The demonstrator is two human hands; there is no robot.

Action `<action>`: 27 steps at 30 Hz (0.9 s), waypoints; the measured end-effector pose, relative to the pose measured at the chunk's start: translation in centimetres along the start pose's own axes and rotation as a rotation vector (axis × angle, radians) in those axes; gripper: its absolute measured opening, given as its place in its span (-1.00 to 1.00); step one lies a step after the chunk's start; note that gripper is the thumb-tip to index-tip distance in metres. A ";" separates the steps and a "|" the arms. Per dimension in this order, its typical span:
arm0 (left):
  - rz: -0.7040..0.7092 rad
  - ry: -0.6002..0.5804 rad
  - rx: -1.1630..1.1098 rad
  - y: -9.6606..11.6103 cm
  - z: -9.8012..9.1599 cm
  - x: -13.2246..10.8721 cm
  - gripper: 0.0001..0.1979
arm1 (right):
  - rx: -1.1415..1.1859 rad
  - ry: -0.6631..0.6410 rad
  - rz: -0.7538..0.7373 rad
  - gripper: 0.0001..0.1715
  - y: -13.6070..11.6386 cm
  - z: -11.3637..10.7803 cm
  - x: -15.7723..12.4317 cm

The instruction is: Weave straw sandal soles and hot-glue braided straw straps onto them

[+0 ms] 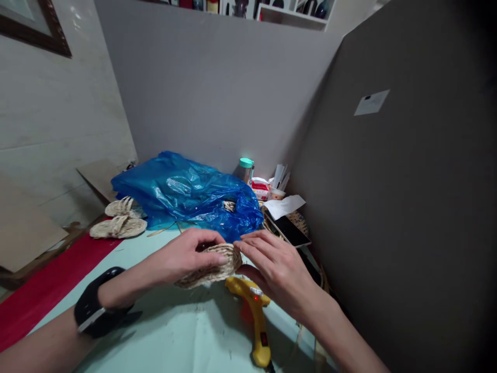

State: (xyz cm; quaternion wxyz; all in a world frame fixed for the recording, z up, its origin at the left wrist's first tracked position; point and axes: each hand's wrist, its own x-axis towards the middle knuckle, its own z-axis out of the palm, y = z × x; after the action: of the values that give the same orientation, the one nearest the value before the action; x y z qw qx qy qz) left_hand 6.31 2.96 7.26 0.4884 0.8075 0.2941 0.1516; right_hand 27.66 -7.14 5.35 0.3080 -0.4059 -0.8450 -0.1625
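Note:
My left hand (pixel 186 256) is closed around a small woven straw piece (pixel 212 267), thumb on its near rim and fingers curled over the top. My right hand (pixel 272 264) touches the piece's right end with its fingertips, the fingers stretched and slightly spread. Both hands hover over a pale green tabletop (pixel 182 331). A black watch (pixel 95 305) sits on my left wrist. A yellow glue gun (pixel 256 316) lies on the table just below my right hand, a red light glowing on it.
A crumpled blue plastic bag (pixel 186 194) lies behind the hands. Two woven straw pieces (pixel 120 220) rest at the left by a red strip (pixel 50 282). A green-lidded bottle (pixel 245 170), a cup, tissue and a phone (pixel 289 230) crowd the right corner against grey partition walls (pixel 388 207).

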 end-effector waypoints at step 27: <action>0.399 0.563 0.177 3.0 -2.8 1.4 -0.68 | -0.194 0.116 -0.195 -0.65 -0.3 -2.5 -3.3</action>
State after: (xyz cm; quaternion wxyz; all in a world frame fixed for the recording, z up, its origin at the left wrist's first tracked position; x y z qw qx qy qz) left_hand 6.87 4.71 11.17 0.2774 0.8146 0.2658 0.4345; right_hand 30.02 -10.54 5.14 0.2982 -0.3400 -0.8414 -0.2958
